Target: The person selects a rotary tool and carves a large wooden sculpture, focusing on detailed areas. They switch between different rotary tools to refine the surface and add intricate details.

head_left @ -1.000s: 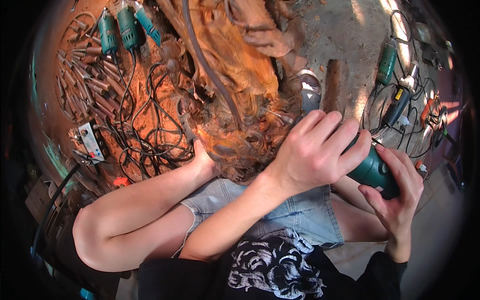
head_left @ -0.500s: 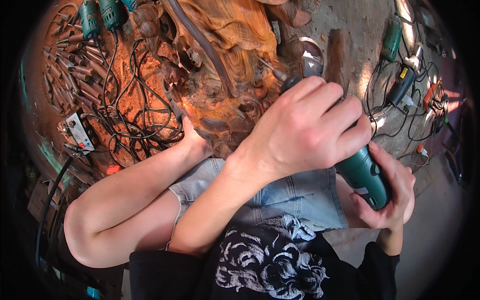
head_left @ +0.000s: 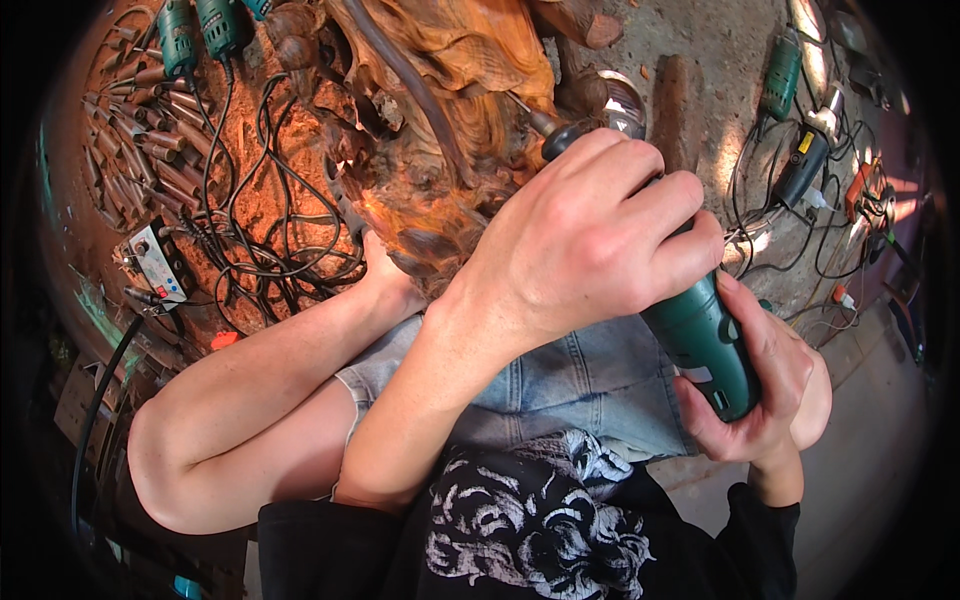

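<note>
A dark green die grinder (head_left: 702,335) lies slantwise across my lap, its black nose pointing up and to the left. My left hand (head_left: 605,235) is wrapped around its front part from above. Its rear end is held by my right hand (head_left: 755,375), thumb on one side and fingers on the other. A thin metal bit (head_left: 522,104) sticks out of the nose and reaches the carved orange-brown wood (head_left: 480,55). Whether the tip touches the wood is hard to tell. The carving has flowing, wavy ridges and stands between my legs.
Many burr bits (head_left: 150,140) lie fanned out at the left, near a small white control box (head_left: 158,268). Tangled black cables (head_left: 285,235) cross orange sawdust. Two green grinders (head_left: 220,25) lie at top left. Another green grinder (head_left: 782,80) and a black power tool (head_left: 802,165) lie at right.
Both hands and the grinder have shifted a little left, and the nose and bit have moved up along the carving. The grip of both hands looks the same.
</note>
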### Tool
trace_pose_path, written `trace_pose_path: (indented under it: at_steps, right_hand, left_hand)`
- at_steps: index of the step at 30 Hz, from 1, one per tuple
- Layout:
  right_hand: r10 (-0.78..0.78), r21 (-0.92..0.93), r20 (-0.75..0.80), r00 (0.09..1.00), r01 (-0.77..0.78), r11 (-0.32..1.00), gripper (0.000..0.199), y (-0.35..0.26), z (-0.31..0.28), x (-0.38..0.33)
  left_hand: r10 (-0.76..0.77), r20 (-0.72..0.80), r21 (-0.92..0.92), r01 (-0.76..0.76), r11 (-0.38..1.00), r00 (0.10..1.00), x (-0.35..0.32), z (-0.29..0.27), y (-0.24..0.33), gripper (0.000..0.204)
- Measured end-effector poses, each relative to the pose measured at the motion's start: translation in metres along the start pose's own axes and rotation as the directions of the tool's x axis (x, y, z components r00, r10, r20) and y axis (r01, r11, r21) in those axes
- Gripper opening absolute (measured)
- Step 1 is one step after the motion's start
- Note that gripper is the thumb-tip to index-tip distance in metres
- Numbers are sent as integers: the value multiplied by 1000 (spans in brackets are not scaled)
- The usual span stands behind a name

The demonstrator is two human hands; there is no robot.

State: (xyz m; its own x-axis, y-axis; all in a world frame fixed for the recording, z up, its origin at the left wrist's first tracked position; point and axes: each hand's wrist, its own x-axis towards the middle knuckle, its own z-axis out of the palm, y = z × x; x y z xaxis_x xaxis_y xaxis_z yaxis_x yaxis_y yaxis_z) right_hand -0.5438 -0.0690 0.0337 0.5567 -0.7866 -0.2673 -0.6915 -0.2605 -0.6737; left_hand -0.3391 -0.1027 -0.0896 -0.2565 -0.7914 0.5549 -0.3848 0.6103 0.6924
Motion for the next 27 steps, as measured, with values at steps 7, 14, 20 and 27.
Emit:
trace_pose_path:
  at_steps: [7,14,20,27]
  right_hand:
    - [28,27,22,999,-28,999,79,-1,-2,3]
    - [23,12,6,1000,-23,1000,79,-1,-5,2]
    - [43,55,29,999,-45,997,78,0,-8,2]
    - [85,80,3,996,-85,993,74,-5,-8,1]
  left_hand:
    - [-7,-15,17,7,1000,1000,0,1,-2,14]
    - [-10,4,14,10,1000,1000,2,1,1,14]
    - [-17,19,25,16,1000,1000,1,1,3,14]
    - [-13,28,22,12,1000,1000,3,0,3,13]
